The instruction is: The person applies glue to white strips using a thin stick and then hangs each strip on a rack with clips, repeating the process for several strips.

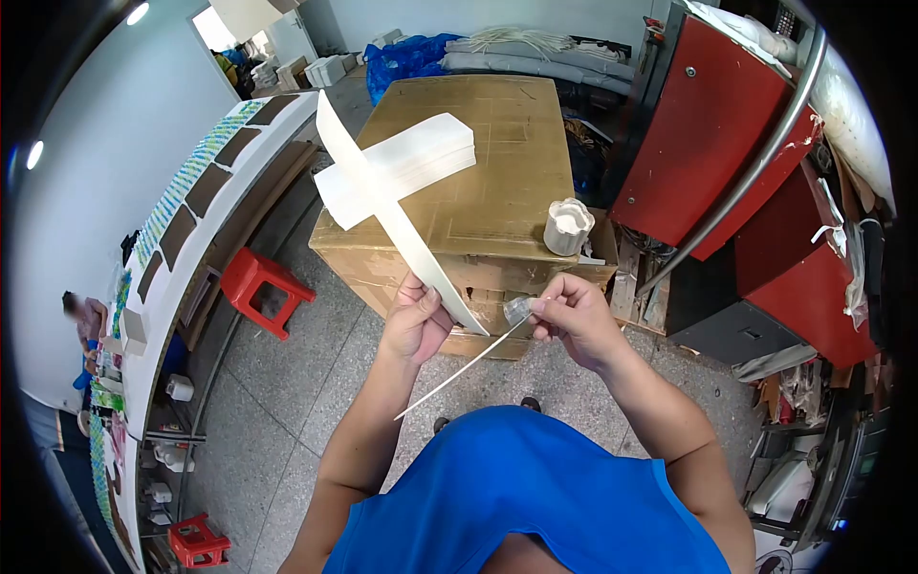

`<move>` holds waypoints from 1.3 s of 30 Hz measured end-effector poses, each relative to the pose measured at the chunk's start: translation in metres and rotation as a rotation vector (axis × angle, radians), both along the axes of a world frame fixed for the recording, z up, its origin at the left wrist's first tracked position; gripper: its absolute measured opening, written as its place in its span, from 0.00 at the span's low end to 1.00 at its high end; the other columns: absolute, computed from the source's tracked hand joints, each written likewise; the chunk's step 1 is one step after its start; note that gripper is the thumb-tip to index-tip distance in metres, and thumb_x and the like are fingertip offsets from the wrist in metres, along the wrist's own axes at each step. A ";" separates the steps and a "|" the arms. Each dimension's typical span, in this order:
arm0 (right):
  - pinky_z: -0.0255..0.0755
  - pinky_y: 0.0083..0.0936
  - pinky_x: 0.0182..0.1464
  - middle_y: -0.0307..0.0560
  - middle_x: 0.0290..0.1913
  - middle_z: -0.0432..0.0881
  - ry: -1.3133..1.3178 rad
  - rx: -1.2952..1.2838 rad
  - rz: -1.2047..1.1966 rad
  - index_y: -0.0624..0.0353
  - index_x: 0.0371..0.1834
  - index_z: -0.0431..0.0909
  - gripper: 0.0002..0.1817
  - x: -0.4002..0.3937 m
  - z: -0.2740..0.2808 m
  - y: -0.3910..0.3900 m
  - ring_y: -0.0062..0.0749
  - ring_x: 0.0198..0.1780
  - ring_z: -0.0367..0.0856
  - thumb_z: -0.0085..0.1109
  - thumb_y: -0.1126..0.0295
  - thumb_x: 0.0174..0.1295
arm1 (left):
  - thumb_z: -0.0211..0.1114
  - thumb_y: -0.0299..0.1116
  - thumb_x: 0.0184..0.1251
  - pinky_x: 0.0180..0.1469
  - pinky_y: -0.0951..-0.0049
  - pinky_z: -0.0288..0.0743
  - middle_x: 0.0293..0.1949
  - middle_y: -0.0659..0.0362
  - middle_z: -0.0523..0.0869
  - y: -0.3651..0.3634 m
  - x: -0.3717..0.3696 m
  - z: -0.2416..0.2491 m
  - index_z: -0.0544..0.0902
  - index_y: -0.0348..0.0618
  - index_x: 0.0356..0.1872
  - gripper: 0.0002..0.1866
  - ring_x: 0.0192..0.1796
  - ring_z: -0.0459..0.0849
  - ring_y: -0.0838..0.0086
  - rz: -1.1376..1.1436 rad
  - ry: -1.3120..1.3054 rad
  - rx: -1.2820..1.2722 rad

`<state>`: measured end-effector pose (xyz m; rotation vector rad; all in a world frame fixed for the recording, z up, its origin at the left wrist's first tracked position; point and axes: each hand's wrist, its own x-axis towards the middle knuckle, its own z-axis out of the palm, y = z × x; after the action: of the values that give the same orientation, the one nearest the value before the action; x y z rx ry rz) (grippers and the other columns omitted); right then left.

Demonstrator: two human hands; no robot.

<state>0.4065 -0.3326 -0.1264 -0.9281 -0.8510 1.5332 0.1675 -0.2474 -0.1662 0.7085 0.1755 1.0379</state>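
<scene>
My left hand [418,319] is closed on the lower part of a long white strip [411,244]. The strip slants up and away, crossing in front of a stack of white strips [426,153] on a large brown carton [507,124]. My right hand [576,320] pinches a thin white stick [449,380] near one end. The stick slopes down to the left, below the strip's near end. A small clear, crumpled-looking piece [517,309] is also at my right fingertips; its kind is hard to make out. Beyond that hand stands a white tub [569,227].
A red stool [266,290] stands left of the carton, before a long table [191,258] bearing dark panels and colourful items. A person [88,320] is at its far left. Red machinery [712,124] with a metal pipe [755,163] flanks the right.
</scene>
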 end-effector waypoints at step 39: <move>0.73 0.12 0.27 0.36 0.28 0.83 0.175 0.282 -0.152 0.49 0.30 0.71 0.11 0.045 0.126 0.085 0.14 0.25 0.80 0.63 0.69 0.69 | 0.79 0.22 0.43 0.53 0.63 0.72 0.29 0.59 0.81 -0.009 -0.079 0.248 0.87 0.40 0.28 0.10 0.40 0.79 0.64 0.257 1.562 1.457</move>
<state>0.4516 -0.2473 -0.0008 -0.6286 -0.8259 1.3021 0.0888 -0.2561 0.0813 2.8032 0.8943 0.4558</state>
